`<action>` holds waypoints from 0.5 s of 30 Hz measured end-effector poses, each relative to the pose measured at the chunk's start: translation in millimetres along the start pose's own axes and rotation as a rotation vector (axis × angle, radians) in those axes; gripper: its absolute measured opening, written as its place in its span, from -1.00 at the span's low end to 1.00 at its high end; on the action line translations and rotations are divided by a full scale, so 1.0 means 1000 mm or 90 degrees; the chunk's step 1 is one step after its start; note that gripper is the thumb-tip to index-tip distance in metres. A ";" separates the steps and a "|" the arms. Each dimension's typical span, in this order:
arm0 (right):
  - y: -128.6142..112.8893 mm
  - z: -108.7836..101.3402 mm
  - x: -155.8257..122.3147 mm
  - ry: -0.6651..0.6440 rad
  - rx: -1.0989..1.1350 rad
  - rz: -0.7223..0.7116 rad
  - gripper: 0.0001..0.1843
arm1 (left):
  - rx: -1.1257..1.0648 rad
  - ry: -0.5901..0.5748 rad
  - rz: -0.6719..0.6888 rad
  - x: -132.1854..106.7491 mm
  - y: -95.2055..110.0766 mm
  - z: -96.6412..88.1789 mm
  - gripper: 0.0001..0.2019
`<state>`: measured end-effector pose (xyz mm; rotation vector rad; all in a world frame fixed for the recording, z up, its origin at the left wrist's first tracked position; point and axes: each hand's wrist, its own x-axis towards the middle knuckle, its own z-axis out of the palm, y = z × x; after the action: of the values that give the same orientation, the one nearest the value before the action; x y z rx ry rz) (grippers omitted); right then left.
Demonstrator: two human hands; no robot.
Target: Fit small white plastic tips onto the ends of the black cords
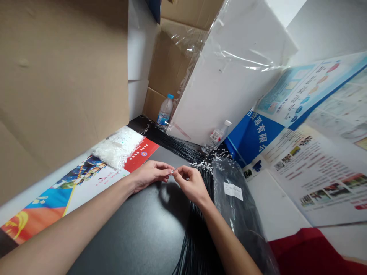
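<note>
Over the dark tabletop [137,229], my left hand [150,175] is closed in a pinch on a small white piece [172,172]. My right hand [190,183] is closed too, its thumb and fingertips meeting the left fingertips at that piece. What the right fingers grip is too small to make out. Beside and beneath my right forearm lies a long bundle of thin black wires [190,244] with white ends [203,166]. To the left of my hands sits a clear plastic bag [120,147] of small white pieces.
More black wires [174,143] lie across the back, near a blue-capped bottle [164,112] and a white-capped bottle [220,133]. A labelled clear plastic bag [241,214] is on the right. Cardboard [63,76] rises at left, a white panel [229,76] behind.
</note>
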<state>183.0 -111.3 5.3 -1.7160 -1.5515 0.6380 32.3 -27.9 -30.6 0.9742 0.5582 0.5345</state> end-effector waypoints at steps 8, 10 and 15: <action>-0.001 0.003 -0.001 0.020 -0.013 -0.011 -0.70 | 0.001 -0.007 0.009 0.000 -0.001 -0.002 -0.75; -0.001 0.003 -0.001 0.024 -0.015 -0.008 -0.70 | 0.001 -0.008 0.009 0.000 -0.001 -0.002 -0.74; 0.001 0.004 -0.001 0.029 -0.026 -0.007 -0.70 | -0.008 -0.008 0.008 0.001 -0.002 -0.002 -0.74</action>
<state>180.9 -111.5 2.1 -1.7402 -1.5503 0.5609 31.7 -27.0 -33.3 0.9688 0.5370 0.5424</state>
